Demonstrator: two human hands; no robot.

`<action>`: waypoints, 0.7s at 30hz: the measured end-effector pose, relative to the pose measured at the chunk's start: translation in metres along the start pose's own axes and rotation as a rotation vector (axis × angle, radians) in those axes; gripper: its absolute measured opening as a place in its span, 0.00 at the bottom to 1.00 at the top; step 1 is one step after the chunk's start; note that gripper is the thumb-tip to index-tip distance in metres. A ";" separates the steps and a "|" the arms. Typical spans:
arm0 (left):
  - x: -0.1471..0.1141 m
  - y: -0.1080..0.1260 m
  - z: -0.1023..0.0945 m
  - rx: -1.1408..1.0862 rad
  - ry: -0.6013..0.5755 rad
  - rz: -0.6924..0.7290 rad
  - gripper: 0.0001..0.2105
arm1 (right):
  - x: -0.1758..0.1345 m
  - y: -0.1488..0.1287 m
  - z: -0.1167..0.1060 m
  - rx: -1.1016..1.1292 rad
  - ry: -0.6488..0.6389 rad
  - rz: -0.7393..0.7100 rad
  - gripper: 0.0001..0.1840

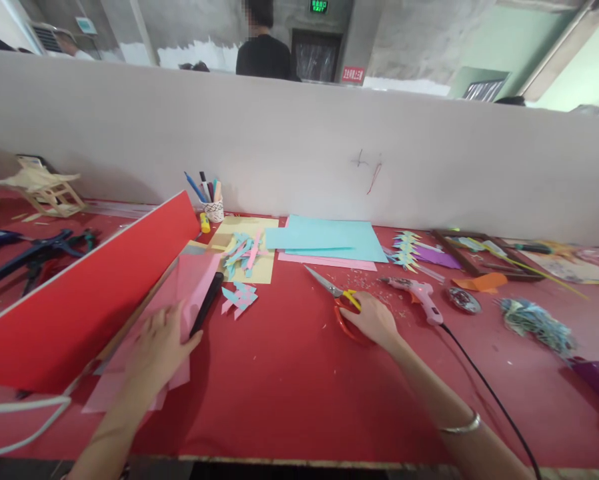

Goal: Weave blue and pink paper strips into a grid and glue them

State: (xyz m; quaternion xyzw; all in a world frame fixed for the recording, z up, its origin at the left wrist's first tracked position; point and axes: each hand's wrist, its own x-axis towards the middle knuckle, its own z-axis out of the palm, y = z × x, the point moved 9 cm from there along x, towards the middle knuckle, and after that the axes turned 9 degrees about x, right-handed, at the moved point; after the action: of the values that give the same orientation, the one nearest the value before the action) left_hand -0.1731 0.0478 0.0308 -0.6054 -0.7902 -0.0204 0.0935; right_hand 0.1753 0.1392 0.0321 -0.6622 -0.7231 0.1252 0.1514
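Observation:
My left hand (162,343) rests on a stack of pink paper sheets (110,387), fingers lying flat and thumb held apart. Close to that thumb lies a long black tool (210,297), its kind unclear. My right hand (372,320) is closed on the yellow and red handles of the scissors (332,289), which lie on the table with blades pointing away to the left. Between the hands sits a small woven piece of pink and blue paper strips (239,298). Behind it, folded paper strips (244,252) are heaped on a yellow sheet (268,270).
A red board (104,287) stands tilted at left, near clamps (39,257). Blue sheets (367,243) and a pen cup (213,211) line the white partition (299,147). A corded glue gun (422,298), tape roll (463,300) and yarn bundle (534,323) lie rightward.

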 end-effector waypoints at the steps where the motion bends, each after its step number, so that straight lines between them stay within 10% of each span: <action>1: 0.000 0.001 -0.002 -0.008 0.002 0.009 0.18 | 0.003 -0.002 0.000 -0.002 0.001 -0.006 0.14; 21: -0.031 0.002 0.010 0.127 -0.162 0.214 0.20 | -0.005 -0.015 -0.002 -0.076 0.007 -0.052 0.17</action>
State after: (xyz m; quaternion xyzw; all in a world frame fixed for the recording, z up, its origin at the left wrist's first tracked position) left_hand -0.1644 0.0204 0.0150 -0.6787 -0.7257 0.0888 0.0694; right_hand 0.1621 0.1331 0.0393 -0.6489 -0.7437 0.0913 0.1321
